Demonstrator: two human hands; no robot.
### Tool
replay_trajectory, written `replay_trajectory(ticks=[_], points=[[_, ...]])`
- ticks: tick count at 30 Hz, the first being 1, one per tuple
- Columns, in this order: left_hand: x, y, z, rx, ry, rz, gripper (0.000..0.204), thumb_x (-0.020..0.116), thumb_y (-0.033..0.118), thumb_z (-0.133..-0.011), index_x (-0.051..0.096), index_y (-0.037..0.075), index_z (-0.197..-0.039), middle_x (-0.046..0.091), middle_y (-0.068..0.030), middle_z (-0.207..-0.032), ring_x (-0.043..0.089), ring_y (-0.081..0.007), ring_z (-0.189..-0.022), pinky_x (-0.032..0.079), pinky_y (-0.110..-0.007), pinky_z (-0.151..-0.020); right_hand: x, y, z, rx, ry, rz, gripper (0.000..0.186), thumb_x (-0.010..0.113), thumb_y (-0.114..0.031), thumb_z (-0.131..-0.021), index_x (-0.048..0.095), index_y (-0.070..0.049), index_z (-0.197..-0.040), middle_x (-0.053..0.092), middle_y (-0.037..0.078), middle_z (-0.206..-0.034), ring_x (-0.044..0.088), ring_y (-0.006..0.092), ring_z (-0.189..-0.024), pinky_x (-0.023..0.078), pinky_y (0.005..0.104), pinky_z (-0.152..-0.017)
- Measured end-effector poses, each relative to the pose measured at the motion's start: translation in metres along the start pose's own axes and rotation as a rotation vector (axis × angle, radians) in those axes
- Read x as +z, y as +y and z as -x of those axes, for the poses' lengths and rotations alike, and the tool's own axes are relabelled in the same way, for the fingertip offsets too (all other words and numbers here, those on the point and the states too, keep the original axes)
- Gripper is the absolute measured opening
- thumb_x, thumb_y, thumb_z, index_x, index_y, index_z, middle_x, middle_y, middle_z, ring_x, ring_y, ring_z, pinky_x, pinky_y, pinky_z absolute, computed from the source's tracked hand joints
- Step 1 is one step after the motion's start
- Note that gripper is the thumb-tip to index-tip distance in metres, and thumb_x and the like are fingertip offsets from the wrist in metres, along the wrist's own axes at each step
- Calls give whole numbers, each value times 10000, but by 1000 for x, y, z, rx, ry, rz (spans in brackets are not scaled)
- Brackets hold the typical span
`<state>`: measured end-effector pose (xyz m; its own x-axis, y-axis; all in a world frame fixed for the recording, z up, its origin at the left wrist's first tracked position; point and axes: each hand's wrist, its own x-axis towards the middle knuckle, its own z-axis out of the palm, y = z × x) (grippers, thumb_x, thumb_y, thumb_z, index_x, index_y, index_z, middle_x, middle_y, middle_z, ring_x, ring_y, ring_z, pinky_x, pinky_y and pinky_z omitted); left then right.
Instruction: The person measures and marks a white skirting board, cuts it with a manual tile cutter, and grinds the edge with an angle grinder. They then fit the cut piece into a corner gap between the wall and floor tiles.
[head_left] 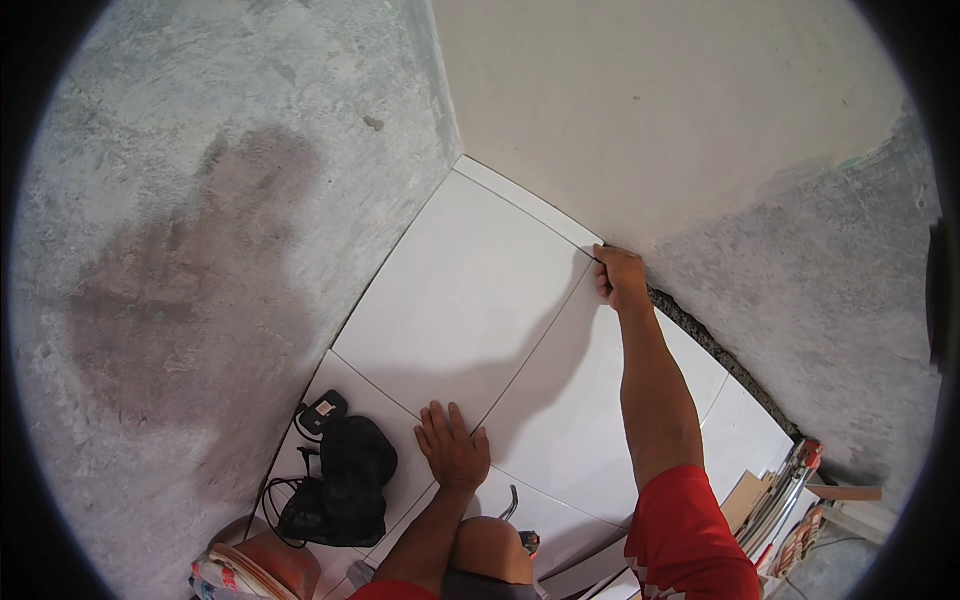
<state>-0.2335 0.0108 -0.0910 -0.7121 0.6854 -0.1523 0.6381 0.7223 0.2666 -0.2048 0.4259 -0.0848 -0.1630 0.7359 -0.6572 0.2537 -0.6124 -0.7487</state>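
Note:
Large white floor tiles (460, 290) cover the corner between two walls. A narrow white tile strip (528, 207) lies along the far right wall, from the corner to my right hand (620, 275). The fingers of that hand are curled and closed at the strip's near end, next to the wall; the fingertips are partly hidden. My left hand (455, 450) rests palm down with fingers spread, close to where the tile joints meet. Beyond my right hand, an open gap (720, 355) with rough dark mortar runs between the tiles and the wall.
At left on the tiles sit a black bag-like bundle (355, 475) with a cord and a small black adapter-like item (323, 412). A reddish bucket (285, 560) stands at lower left. Long strips and tools (785, 500) lie at lower right. My knee (493, 550) is below my left hand.

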Motion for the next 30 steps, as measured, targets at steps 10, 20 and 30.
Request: replay_trajectory(ticks=[10, 20, 30], points=[[0, 0, 0, 2, 9, 7, 777, 689, 330, -880, 386, -21, -1503, 300, -308, -1576, 233, -493, -1496, 156, -642, -1206, -2, 4, 2, -51, -49, -47, 150, 741, -171, -925, 681, -38, -895, 574, 21, -617, 478, 112, -432, 363, 293, -389], [2, -1, 1, 7, 30, 7, 770, 701, 354, -885, 396, 5, -1500, 322, -307, -1574, 262, -500, -1484, 203, -677, -1178, 0, 8, 0, -106, -35, -37, 163, 744, -163, -924, 664, -39, -855, 570, 22, -614, 485, 114, -437, 354, 292, -390], [3, -1, 1, 18, 27, -16, 777, 702, 350, -883, 386, 5, -1504, 315, -317, -1571, 269, -501, -1480, 200, -672, -1181, 4, 7, -1, -84, 24, -22, 141, 726, -165, -931, 716, -24, -926, 576, 33, -625, 493, 113, -464, 372, 290, -402]])
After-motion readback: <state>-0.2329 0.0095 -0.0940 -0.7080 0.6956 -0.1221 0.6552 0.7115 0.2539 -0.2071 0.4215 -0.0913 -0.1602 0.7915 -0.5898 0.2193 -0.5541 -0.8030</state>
